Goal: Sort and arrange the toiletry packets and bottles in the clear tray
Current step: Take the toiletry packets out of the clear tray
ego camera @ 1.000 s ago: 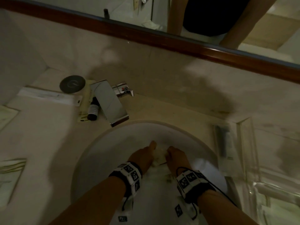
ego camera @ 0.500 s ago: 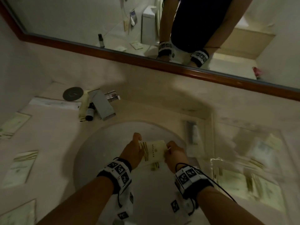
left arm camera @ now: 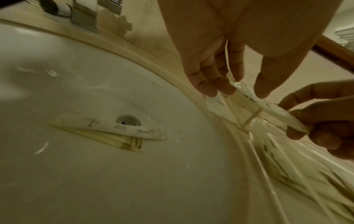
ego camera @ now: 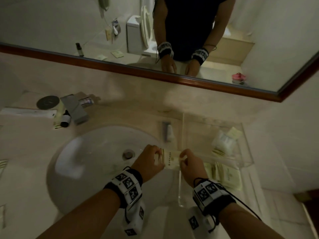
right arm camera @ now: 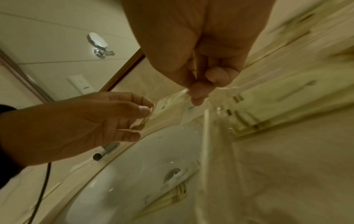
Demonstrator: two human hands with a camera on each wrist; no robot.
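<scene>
Cream packet (ego camera: 170, 160), light and floppy: your left hand (ego camera: 149, 161) and right hand (ego camera: 191, 163) pinch opposite ends; keep hold of those edges.

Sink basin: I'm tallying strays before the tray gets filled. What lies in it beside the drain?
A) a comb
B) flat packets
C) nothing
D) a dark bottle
B: in the left wrist view flat packets lie in the sink basin beside the drain.

Head view looks down; wrist views close, low; all share sink (ego camera: 96, 152).
</scene>
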